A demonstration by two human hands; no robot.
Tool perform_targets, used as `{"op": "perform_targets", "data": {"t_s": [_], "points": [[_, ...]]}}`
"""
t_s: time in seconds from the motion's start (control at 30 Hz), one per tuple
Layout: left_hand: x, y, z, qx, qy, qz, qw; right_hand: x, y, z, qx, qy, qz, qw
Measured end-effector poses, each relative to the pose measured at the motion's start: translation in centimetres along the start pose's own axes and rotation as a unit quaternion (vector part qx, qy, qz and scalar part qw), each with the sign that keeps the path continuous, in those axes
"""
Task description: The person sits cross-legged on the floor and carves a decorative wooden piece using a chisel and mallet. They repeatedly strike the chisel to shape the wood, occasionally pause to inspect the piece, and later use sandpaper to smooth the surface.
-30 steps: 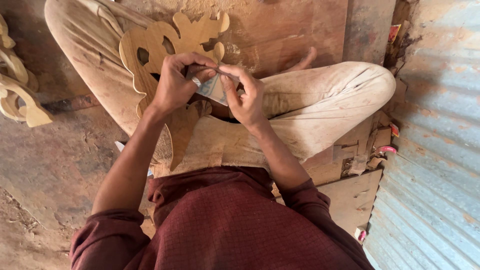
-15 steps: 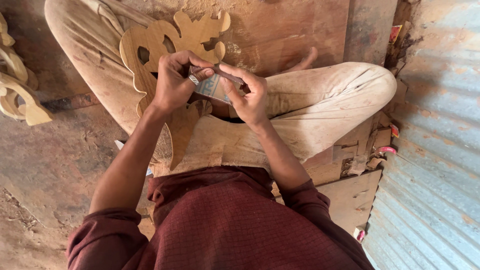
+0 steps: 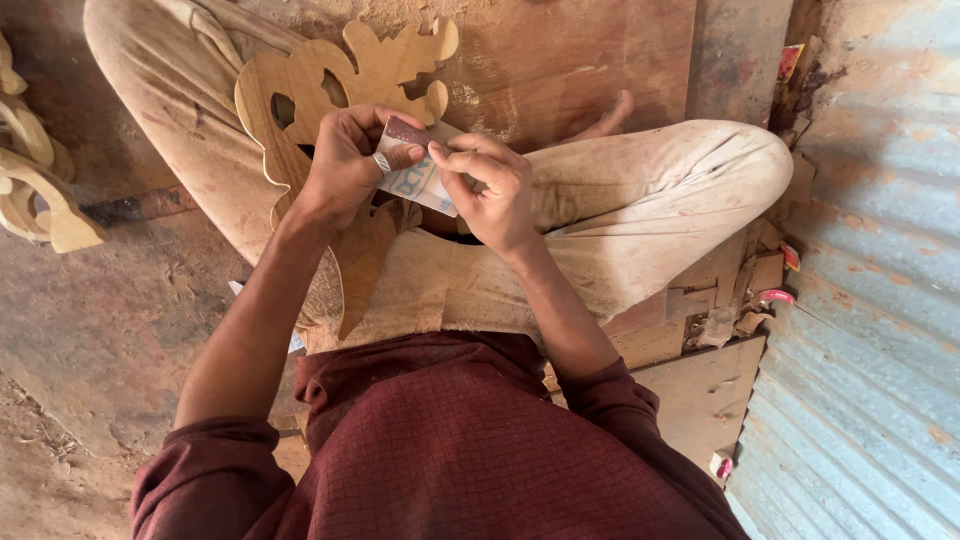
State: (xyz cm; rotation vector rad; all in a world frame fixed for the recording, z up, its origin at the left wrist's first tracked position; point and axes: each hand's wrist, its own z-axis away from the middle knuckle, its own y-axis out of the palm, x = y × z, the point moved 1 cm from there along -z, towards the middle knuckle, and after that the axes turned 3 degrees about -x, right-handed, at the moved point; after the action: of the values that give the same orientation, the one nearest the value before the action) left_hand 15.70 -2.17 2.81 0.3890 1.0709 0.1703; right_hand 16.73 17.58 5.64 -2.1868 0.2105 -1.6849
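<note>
Sandpaper sheet [image 3: 420, 180]: folded, reddish grit face up at its far end, pale printed backing toward the person. Long axis runs from upper left to lower right. It sits between both hands, above the lap. Left hand [image 3: 345, 165] pinches the far end; right hand [image 3: 495, 190] grips the near edge. Carved wooden ornament [image 3: 340, 85] lies beneath, across the left leg, pointed end toward the torso.

A seated person's left hand [image 3: 345, 165] and right hand [image 3: 492, 190] pinch a folded piece of sandpaper [image 3: 418, 170] over a carved wooden ornament [image 3: 335, 90] resting on the lap, beside a corrugated metal wall [image 3: 870, 300]; more carvings [image 3: 35, 190] lie on the dusty floor [image 3: 90, 330].
</note>
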Motion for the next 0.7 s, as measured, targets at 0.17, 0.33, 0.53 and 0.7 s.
{"op": "perform_targets", "data": {"t_s": [0.17, 0.33, 0.53, 0.7], "points": [[0.2, -0.33, 0.42, -0.014, -0.001, 0.02, 1.0, 0.97, -0.14, -0.61, 0.038, -0.008, -0.041, 0.998], [0.51, -0.11, 0.14, -0.023, 0.034, -0.013, 0.999, 0.86, 0.05, -0.53, 0.004, 0.057, -0.017, 0.998], [0.19, 0.3, -0.13, -0.017, 0.044, -0.038, 0.998, 0.37, 0.32, -0.01, -0.043, 0.045, -0.007, 0.998], [-0.01, 0.48, -0.23, -0.001, 0.029, 0.018, 0.999, 0.48, 0.44, 0.13, -0.039, 0.0, 0.063, 0.997]]}}
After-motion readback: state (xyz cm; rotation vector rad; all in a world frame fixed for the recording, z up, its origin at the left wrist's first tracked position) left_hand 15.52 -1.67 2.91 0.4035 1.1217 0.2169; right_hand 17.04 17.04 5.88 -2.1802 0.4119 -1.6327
